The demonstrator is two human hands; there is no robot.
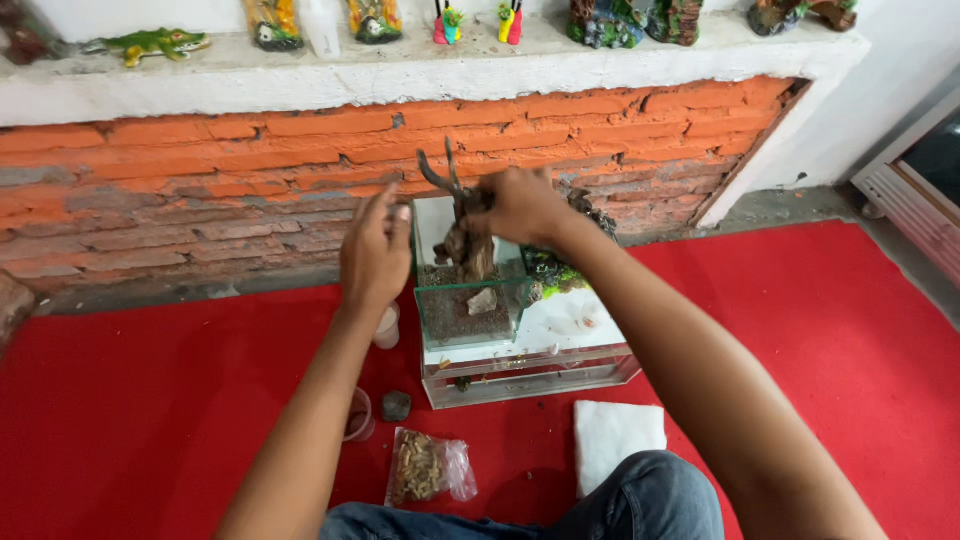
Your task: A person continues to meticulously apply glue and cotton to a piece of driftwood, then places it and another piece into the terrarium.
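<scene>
Gripping driftwood (462,225), right hand (520,205) hiding its top.

We reach both bare arms forward. Our left hand (375,252) is raised, fingers loosely extended upward, just beside our right hand (522,205), which curls closed, knuckles up, wrist bent.

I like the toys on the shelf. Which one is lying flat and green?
The crocodile at the far left of the ledge. It is green with yellow and stretched out flat; the other ornaments stand upright.
</scene>
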